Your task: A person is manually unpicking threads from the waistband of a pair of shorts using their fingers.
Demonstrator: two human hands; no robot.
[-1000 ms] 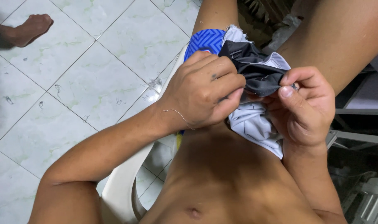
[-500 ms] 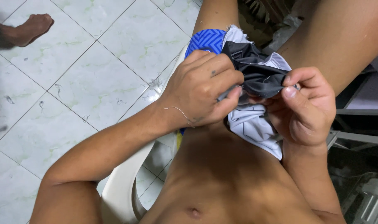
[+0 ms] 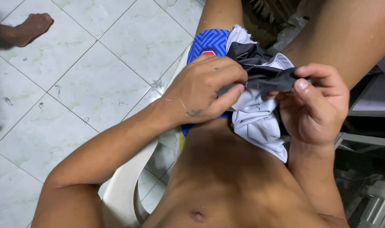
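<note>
left hand [image 3: 205, 90], right hand [image 3: 315, 105], pinching black-and-white garment [image 3: 260, 118], over blue shorts [image 3: 209, 42]

A home, by its look: pale tiled floor [image 3: 95, 84], white plastic chair [image 3: 129, 185], another person's bare foot [image 3: 30, 27]

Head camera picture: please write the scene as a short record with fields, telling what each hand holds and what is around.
left hand: grips the dark grey and white fabric garment, thumb pressed on its dark edge
right hand: pinches the same dark edge between thumb and fingers
garment position: bunched on the lap, over blue patterned shorts
seat: white plastic chair
floor: pale green-veined tiles
other person: a foot at upper left
</note>
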